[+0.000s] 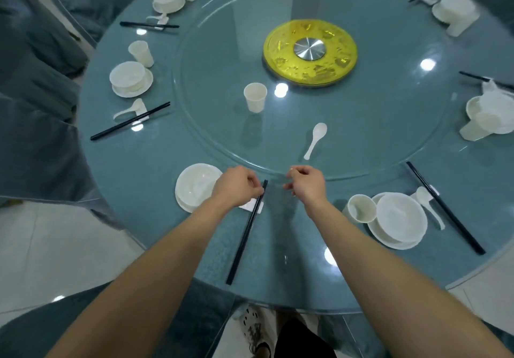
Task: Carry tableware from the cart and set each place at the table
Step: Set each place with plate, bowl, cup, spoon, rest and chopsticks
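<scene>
Place being set sits at 6 o'clock on the round table [167,246], close to the near rim.

- Left hand [239,186]: fingers curled, pinching the far tips of the black chopsticks [246,232]. The pair runs 12-to-6 toward the near rim, slightly tilted, and lies across a small white rest [251,204].
- Right hand [304,184]: just at 3 o'clock of the chopstick tips, right at the turntable edge, fingers curled with thumb and forefinger close. Cannot tell whether they hold anything.
- Bowl on plate [194,185]: at 9 o'clock of the left hand, touching the wrist line, inside the rim.
- Cup [255,97] and spoon [315,139]: both on the glass turntable [361,177], at 12 and 1 o'clock of the hands, well apart from each other.
- Yellow hub [310,51]: turntable centre.

Open band of table lies between the chopsticks and the neighbour setting [400,218] at 4 o'clock. That setting has its cup tipped on its side against the plate. Further settings ring the rim at 9, 11, 1 and 3 o'clock. The near rim edge is bare on both sides of the forearms.
</scene>
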